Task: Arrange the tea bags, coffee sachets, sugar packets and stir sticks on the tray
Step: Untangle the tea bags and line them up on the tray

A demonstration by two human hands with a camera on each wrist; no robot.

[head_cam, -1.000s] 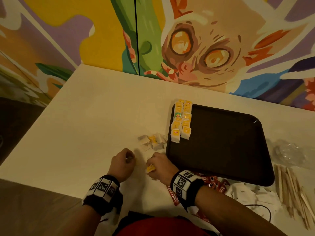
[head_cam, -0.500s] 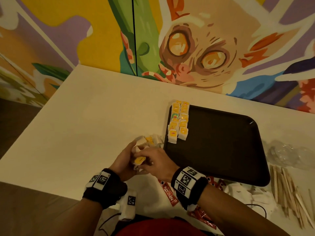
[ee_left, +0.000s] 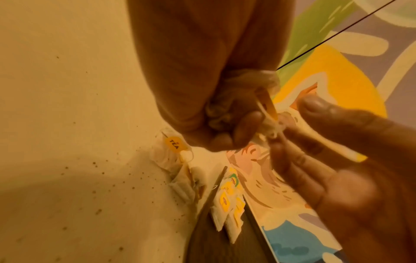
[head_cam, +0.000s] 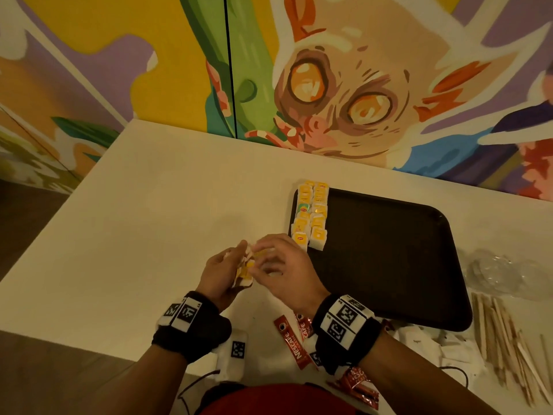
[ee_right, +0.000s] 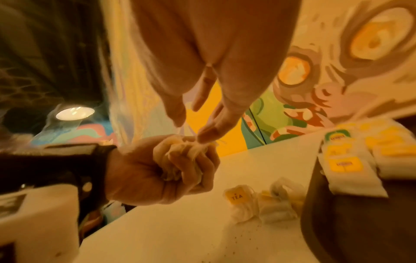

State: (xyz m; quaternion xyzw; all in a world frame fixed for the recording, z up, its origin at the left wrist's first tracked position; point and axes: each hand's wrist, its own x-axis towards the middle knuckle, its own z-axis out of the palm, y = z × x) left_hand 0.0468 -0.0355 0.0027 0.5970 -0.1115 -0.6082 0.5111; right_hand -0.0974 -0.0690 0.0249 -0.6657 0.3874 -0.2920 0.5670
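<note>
Two hands over white table [head_cam: 149, 211], mural wall [head_cam: 374, 70] behind: L fingers [ee_right: 191, 165] clench tea bags [ee_right: 180, 149], R fingers [ee_right: 207, 133] pinch same.

This looks like a café or a casual eating place. A bright painted mural [head_cam: 344, 94] of a wide-eyed cartoon creature covers the wall behind a plain white table [head_cam: 167, 211]. A black serving tray [head_cam: 389, 265], branded coffee sachets [head_cam: 291, 344] and wooden stir sticks [head_cam: 502, 336] at the table's near edge suggest drink service.
</note>
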